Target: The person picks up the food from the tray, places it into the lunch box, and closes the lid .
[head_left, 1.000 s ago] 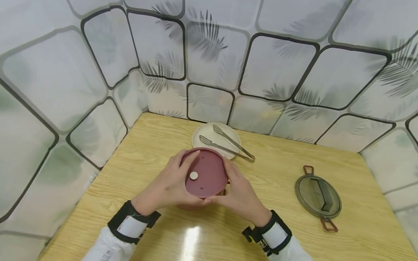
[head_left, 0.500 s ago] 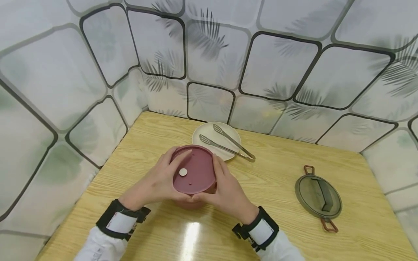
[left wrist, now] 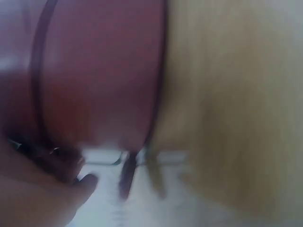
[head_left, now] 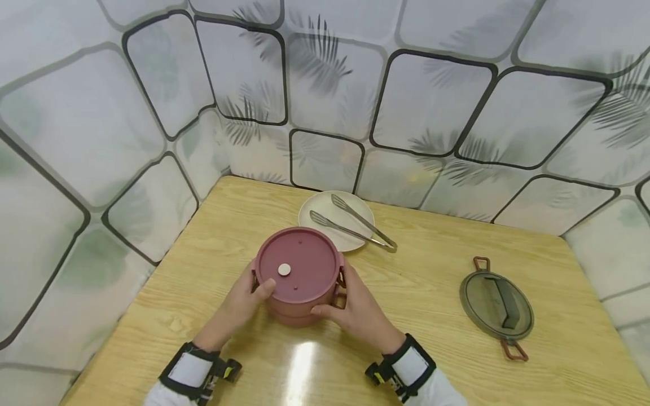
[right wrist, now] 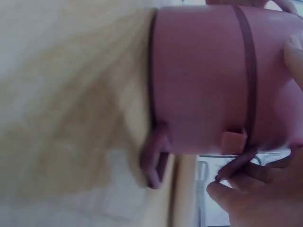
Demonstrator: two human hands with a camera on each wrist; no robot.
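Note:
A round dusty-pink lidded container (head_left: 297, 316) in two stacked tiers stands on the table in front of me; a white round button (head_left: 284, 269) sits on its lid (head_left: 310, 254). My left hand (head_left: 236, 304) grips its left side, with the thumb at the lid's edge and the other fingers down by the handle. From the right, my right hand (head_left: 358, 307) holds the upper tier, thumb against the wall and fingers at the upper handle (right wrist: 236, 163). Below that in the right wrist view juts the lower tier's handle (right wrist: 154, 158). The left wrist view is blurred.
Behind the container lies a cream plate (head_left: 307, 217) with metal tongs (head_left: 355, 231) across it. To the right is a round dish (head_left: 495, 301) with a see-through grey lid and two brown loop handles. Patterned walls close off the wooden table (head_left: 416, 282) at the back and left.
The upper tier has shifted left over the lower one. Both hands have since slid down from the lid's rim to the container's sides, leaving the lid mostly uncovered.

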